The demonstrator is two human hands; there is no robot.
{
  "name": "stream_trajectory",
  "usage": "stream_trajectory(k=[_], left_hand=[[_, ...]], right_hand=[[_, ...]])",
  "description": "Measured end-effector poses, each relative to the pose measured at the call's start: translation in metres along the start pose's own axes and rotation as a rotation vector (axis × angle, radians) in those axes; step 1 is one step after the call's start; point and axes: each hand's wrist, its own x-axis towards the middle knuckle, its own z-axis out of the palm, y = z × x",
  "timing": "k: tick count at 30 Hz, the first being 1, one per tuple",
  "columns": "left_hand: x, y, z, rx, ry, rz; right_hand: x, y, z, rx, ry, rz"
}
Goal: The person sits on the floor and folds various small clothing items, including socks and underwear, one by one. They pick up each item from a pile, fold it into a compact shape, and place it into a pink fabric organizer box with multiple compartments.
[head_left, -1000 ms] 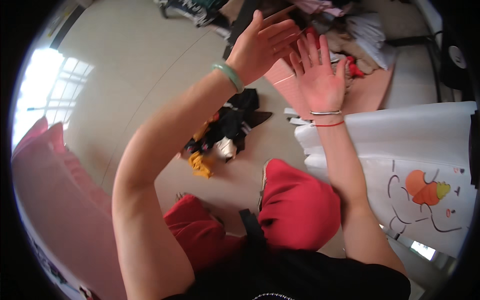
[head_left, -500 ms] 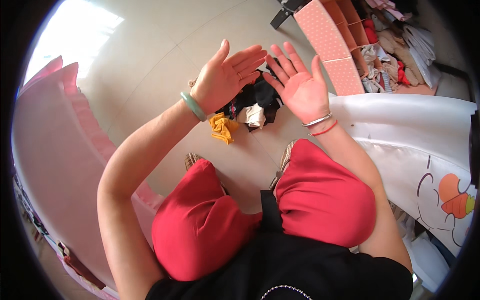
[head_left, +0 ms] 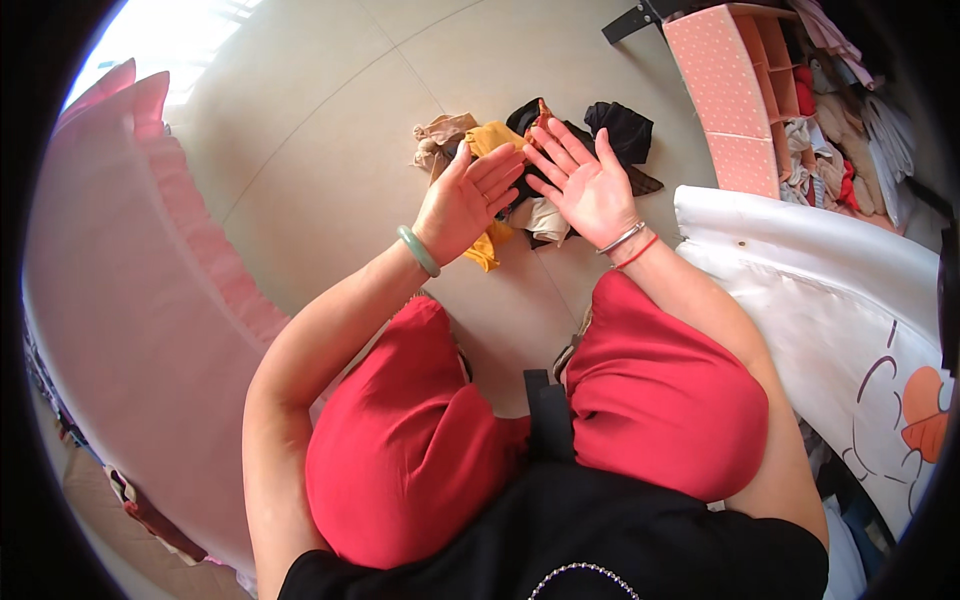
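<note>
I see from above a person sitting on a tiled floor [head_left: 300, 150], and I take the pile of clothes [head_left: 545, 165] as my landmark. Left of the pile, along the edge of the view, runs a big pink cover [head_left: 130, 300] with a frilled border. Right of the pile lies a white sheet [head_left: 800, 290] with a cartoon print, and behind that sheet stands a pink dotted shelf [head_left: 730, 90] stuffed with more garments. Below the pile, close to the camera, are the red trousers [head_left: 400, 450] of the person.

The pile itself is small: black, mustard, beige and tan pieces, all crumpled together on the floor.

Both hands hover just above the pile, palms up. The left hand [head_left: 465, 200], with a green bangle [head_left: 418, 250] on its wrist, has its fingers spread and holds nothing. The right hand [head_left: 585, 185] is also flat with fingers apart and empty.

My judgement: sorting has not started yet. No piece is lifted or folded, so all the pile is left to do.
</note>
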Motion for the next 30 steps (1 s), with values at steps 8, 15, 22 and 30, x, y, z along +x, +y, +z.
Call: stream_trajectory(k=[8,15,22,30], left_hand=[[0.002,0.035,-0.014,0.046,-0.008,0.104],[-0.008,0.032,-0.026,0.008,0.084,0.093],[-0.008,0.024,-0.031,-0.006,0.12,0.088],[0.003,0.018,-0.015,0.053,0.134,0.086]], right_hand=[[0.011,-0.003,0.01,-0.053,0.032,-0.004],[0.017,-0.016,0.003,-0.552,0.124,-0.182],[0.031,-0.023,-0.001,-1.455,0.286,-0.361],[0.047,-0.01,-0.027,-2.149,0.225,-0.597]])
